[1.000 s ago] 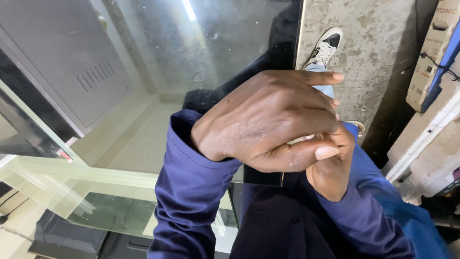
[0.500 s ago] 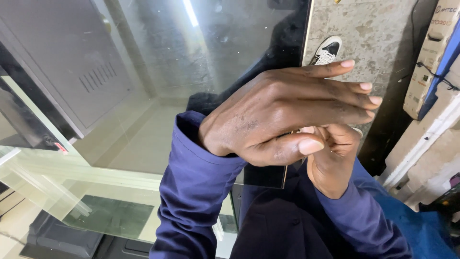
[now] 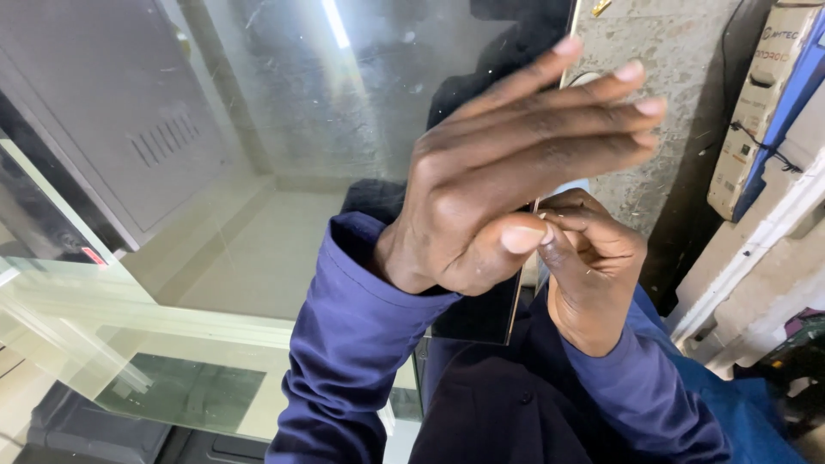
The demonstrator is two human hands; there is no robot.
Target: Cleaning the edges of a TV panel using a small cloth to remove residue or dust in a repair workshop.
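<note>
A large glass pane (image 3: 292, 129) stands tilted in front of me; its right edge runs down past both hands. My left hand (image 3: 507, 172), in a dark blue sleeve, lies across that edge with the fingers stretched out to the right and the thumb by the rim. Just below and behind it, my right hand (image 3: 593, 266) is curled, its fingertips pinched on the edge of the pane beside the left thumb. Whether something small sits between those fingertips is hidden.
A grey metal cabinet (image 3: 112, 129) with vent slots shows at the left. More glass sheets (image 3: 129, 344) lie at the lower left. Speckled concrete floor (image 3: 679, 146) is on the right, with a white power strip (image 3: 756, 112) and pale frame bars (image 3: 756, 258).
My left hand's fingers have uncurled and straightened toward the right, now covering the shoe seen before. The right hand stays pinched at the glass edge.
</note>
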